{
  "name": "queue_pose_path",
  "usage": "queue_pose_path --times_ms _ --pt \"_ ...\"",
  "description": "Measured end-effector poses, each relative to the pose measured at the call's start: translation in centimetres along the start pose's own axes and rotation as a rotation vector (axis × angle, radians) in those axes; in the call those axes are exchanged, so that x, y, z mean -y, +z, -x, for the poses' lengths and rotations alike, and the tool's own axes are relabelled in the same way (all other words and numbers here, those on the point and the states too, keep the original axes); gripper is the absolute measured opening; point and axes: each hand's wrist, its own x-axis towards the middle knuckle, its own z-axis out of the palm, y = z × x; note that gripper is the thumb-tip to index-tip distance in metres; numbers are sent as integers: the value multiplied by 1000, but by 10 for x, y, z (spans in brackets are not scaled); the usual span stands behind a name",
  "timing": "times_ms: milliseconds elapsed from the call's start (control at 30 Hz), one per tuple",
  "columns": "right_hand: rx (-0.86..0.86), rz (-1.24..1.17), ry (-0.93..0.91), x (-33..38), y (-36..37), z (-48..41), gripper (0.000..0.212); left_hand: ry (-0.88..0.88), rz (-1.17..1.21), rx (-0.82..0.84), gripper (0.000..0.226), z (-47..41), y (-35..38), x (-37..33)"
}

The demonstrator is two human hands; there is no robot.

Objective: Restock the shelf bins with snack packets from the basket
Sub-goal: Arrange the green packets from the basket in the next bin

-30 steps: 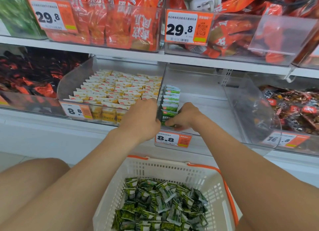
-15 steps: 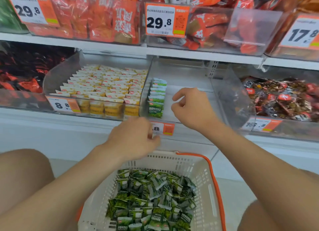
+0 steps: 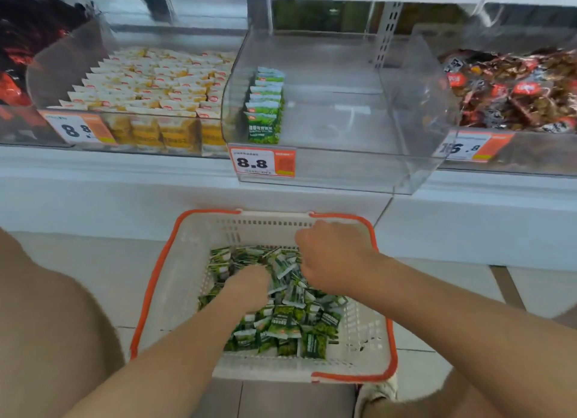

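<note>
A white basket with an orange rim sits on the floor, right in front of the shelf. It is between the person's bare knees. A pile of small green packets lies in the basket.

Both hands are down in the basket. The left hand is pushed into the pile, and its fingers are hidden among the packets. I cannot tell if it holds one. The right hand is over the far right part of the pile, near the basket's back wall. Its fingers are curled under, and I cannot tell if anything is inside them.

Above the basket, on the shelf, is a see-through bin. A short row of green packets stands in it, one behind the other, close to its left wall. The bin's clear front wall stands between the basket and that row. A white and orange price tag that says 8.8 hangs on the front, just under the row.

The bin to the left is packed with yellow and white packets in neat rows, and it has its own price tag. The bin to the right holds a jumble of brown and red packets. The round clear side walls keep the three bins apart. At the bottom, a light shoe peeks out beside the basket's near right corner.
</note>
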Motion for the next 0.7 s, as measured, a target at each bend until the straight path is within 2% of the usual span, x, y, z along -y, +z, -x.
queue_pose_path --times_ms 67,133,167,267,367,433,567,700 --pt "61 25 -33 1 8 -2 7 -70 22 -41 11 -11 30 8" --pt "104 44 -88 2 15 -5 10 -104 11 -77 48 -27 56 19" --pt "135 48 -108 2 18 -6 10 -106 7 -76 54 -33 64 25" --pt "250 52 -177 2 25 -8 23 -109 -40 -72 23 -37 72 36" --pt "324 60 -218 4 31 -7 20 -119 -14 -124 20 -37 75 43" --pt "336 65 -218 5 30 -7 19 -110 112 -138 19 -38 73 47" --pt "377 122 -217 8 20 -8 30 -28 561 -172 13 -32 57 51" --pt "313 164 -248 12 8 -10 16 54 935 -212 12 -6 18 35"
